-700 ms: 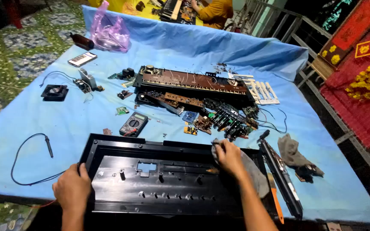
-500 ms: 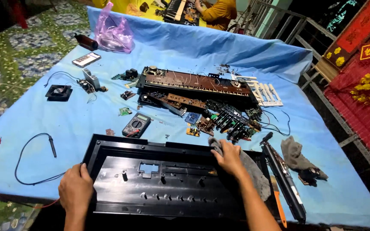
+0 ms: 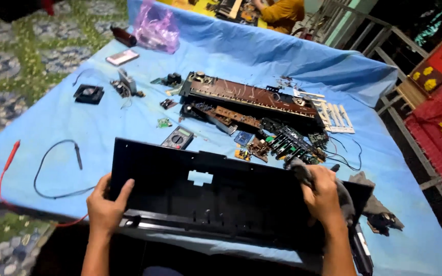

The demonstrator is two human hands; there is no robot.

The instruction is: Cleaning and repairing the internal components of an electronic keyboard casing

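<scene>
A long black plastic keyboard casing (image 3: 221,197) is tilted up on its near edge in front of me, inner side facing me. My left hand (image 3: 106,204) grips its left end, thumb over the front. My right hand (image 3: 323,197) holds the right end together with a grey cloth (image 3: 346,197) bunched under the fingers. The casing has a small rectangular cut-out near its middle.
On the blue-covered table (image 3: 78,122) lie long brown circuit boards (image 3: 251,97), small boards (image 3: 287,143), a multimeter (image 3: 178,138) with red and black probe leads (image 3: 57,163), white keys (image 3: 333,115), a small fan (image 3: 89,93), a phone (image 3: 122,57) and a pink bag (image 3: 157,28). A person in yellow (image 3: 282,10) sits beyond.
The casing lay flat on the table before; both hands have lifted its far edge, tilting it upright toward me. My right hand has closed over the right end with the cloth.
</scene>
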